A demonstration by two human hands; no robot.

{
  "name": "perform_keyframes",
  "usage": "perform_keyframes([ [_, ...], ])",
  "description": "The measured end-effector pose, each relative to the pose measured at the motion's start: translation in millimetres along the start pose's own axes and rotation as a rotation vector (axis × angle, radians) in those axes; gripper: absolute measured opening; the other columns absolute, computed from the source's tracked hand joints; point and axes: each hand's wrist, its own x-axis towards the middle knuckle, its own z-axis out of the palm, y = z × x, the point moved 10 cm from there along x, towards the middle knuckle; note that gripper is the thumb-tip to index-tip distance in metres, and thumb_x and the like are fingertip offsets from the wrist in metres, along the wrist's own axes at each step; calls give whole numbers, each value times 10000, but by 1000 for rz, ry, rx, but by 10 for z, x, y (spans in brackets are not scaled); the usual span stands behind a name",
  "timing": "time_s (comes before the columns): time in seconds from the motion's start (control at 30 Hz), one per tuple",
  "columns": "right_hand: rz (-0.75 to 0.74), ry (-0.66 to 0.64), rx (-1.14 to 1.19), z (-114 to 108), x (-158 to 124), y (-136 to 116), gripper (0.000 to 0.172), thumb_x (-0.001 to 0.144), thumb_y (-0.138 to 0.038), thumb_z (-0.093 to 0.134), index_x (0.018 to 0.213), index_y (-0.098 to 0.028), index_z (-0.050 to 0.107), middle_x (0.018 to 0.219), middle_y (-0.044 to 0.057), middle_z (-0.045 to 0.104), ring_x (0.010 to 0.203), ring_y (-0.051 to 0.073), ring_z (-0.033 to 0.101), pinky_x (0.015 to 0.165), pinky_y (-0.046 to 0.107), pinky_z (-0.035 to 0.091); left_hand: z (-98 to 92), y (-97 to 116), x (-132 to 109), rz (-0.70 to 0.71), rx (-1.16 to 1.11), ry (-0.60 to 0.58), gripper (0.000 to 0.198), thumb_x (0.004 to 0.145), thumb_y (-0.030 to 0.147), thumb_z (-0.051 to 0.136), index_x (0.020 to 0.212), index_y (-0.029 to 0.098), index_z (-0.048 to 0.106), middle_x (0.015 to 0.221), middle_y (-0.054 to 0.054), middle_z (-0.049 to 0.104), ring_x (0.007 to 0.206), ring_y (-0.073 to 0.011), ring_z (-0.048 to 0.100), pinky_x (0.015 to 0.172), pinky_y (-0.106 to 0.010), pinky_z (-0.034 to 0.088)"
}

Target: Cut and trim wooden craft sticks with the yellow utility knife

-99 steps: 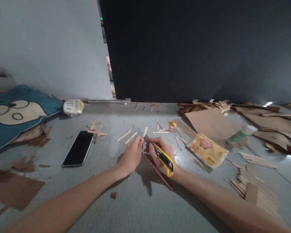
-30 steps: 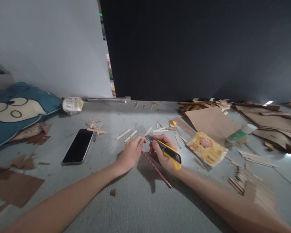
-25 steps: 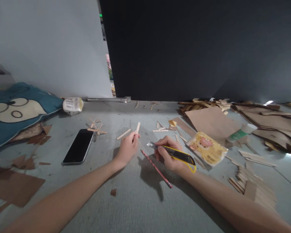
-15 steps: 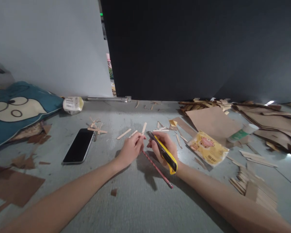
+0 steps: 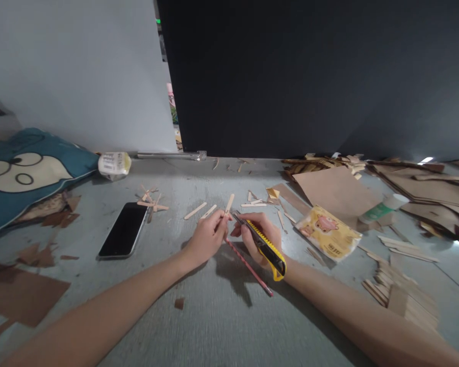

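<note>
My left hand pinches a pale wooden craft stick, which points up and away from the fingertips. In my right hand is a yellow and black utility knife, its tip close beside the stick at my left fingertips; whether they touch I cannot tell. Below the hands a red pencil lies slanted on the table, its far end hidden by my left hand. Just beyond the left hand rest two more craft sticks, one of them fully visible.
A phone lies left, near a small pile of stick pieces. To the right are a yellow packet, a glue stick, cardboard and stacked craft sticks. A blue cushion sits far left.
The knife has shifted slightly right and downward at its handle, its tip now nearer the craft stick. The stick and left fingertips have moved a little to the right.
</note>
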Motion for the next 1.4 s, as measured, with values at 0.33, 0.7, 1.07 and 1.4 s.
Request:
perform_keyframes([
  [0.33,14,13,-69,9,-22,9,164,1024,-307,582,1177,-254,603,873,34,799,694,195,787,663,316,637,9,41,-1,51,57,6,365,1095,464,395,850,222,517,636,51,542,565,-123,527,610,-262,396],
  [0.7,17,35,-75,11,-45,49,186,1006,-318,593,1174,-239,612,894,43,799,704,203,785,662,340,642,5,43,-2,62,78,25,330,1093,448,399,892,223,533,666,45,554,580,-128,524,598,-263,386],
  [1.07,37,44,-111,14,-30,10,175,1022,-362,570,1147,-248,613,881,47,790,711,208,781,658,343,648,21,30,2,39,133,12,316,1099,429,374,924,229,545,732,18,613,637,-146,566,648,-279,410],
  [1.4,13,110,-186,37,-25,-91,130,1013,-368,592,1081,-261,623,866,52,775,686,218,752,626,347,630,96,-99,18,-77,155,-37,249,1091,327,354,904,241,495,784,-4,615,691,-170,587,633,-279,382],
])
